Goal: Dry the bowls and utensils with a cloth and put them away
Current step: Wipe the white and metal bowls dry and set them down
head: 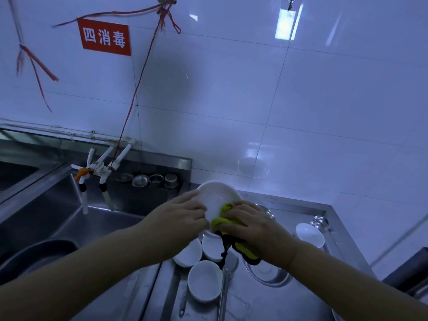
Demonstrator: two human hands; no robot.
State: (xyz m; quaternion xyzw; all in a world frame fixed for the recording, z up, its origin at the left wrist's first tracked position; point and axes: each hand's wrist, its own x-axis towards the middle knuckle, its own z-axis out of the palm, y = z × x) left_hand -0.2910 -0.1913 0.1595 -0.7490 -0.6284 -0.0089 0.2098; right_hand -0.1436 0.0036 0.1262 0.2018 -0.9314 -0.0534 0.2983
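Nearest you, on the steel surface [266, 304], a small white bowl [204, 280] sits open side up, with two more white bowls [188, 252] just behind it, partly hidden under your hands. A long metal utensil handle [222, 295] runs away from you beside them; its far end is hidden. Above these, your left hand [178, 216] grips the left rim of a white dish [216, 199], fingers curled over its edge. The dish is tilted, its hollow facing you. Your right hand [252, 225] presses a yellow-green cloth [228, 220] against the dish's lower right, fingers curled into the cloth. A metal bowl [269, 273] lies mostly hidden beneath your right wrist. Right of it rests a white spoon [309, 235]. To the left is a sink [53, 205], dim and hard to read.
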